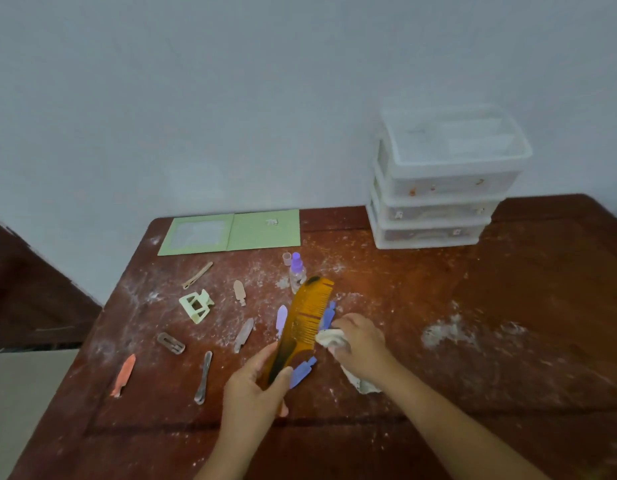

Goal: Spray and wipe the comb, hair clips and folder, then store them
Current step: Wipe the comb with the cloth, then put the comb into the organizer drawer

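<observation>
Gripping comb (305,320) handle, left hand (256,386) hides its end; right hand (360,344) bunches cloth (329,337), mostly covered.

Table (507,306), centre frame: reddish-brown wood, worn, patchy white powdery residue. Comb (308,317): translucent amber plastic, glossy. Cloth (331,339): off-white fabric, crumpled. Drawer unit (438,188), upper right: frosted translucent plastic. Folder (262,230), upper left: matt green paper.

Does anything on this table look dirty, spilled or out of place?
Yes. White powdery residue is scattered over the wooden table, with a thick patch right of the hands. The spray bottle stands uncapped, its small cap beside it.
</observation>
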Tool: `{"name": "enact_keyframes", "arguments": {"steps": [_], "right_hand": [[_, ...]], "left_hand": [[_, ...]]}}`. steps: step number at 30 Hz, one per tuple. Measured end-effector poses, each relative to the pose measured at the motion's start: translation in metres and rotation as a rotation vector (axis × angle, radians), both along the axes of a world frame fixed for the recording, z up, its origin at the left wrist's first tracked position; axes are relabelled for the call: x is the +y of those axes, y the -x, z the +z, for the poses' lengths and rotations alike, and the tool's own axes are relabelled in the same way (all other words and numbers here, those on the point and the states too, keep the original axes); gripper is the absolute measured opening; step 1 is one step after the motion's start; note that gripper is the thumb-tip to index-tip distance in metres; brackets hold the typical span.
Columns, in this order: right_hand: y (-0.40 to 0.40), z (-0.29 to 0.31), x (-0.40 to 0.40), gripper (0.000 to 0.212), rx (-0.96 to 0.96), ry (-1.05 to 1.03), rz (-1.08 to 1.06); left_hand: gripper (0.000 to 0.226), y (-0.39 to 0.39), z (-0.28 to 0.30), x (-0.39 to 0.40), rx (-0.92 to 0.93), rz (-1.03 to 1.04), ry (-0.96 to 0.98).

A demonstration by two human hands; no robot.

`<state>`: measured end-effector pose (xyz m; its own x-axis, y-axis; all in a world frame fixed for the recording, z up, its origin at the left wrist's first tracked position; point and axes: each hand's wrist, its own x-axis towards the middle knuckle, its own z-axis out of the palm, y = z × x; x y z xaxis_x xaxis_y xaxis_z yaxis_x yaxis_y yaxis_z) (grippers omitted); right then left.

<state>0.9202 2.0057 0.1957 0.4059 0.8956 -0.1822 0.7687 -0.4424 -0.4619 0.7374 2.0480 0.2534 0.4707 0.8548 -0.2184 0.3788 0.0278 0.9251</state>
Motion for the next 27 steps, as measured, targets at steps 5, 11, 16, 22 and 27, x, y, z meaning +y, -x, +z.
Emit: {"name": "enact_keyframes", "arguments": {"steps": [5,11,16,22,27], "right_hand": [[-0.057,0.043,-0.008,0.033,0.068,-0.374,-0.28],[-0.162,0.095,0.012,0.033,0.551,-0.736,-0.809],[-0.218,0.096,0.042,0.048,1.133,-0.833,-1.006],[-0.24,0.097,0.045,0.037,1.46,-1.053,-1.033],[-0.239,0.103,0.04,0.011,1.549,-1.039,-1.037]], "left_hand": [[0.035,-0.033,0.007,0.008,-0.034,-0.084,-0.076],[0.033,-0.088,0.024,0.012,-0.097,-0.07,-0.111],[0.028,-0.138,0.03,0.016,-0.122,-0.012,-0.107],[0.026,-0.179,0.037,0.019,-0.184,0.088,0.014],[0.021,-0.196,0.046,0.019,-0.205,0.106,-0.032]]}}
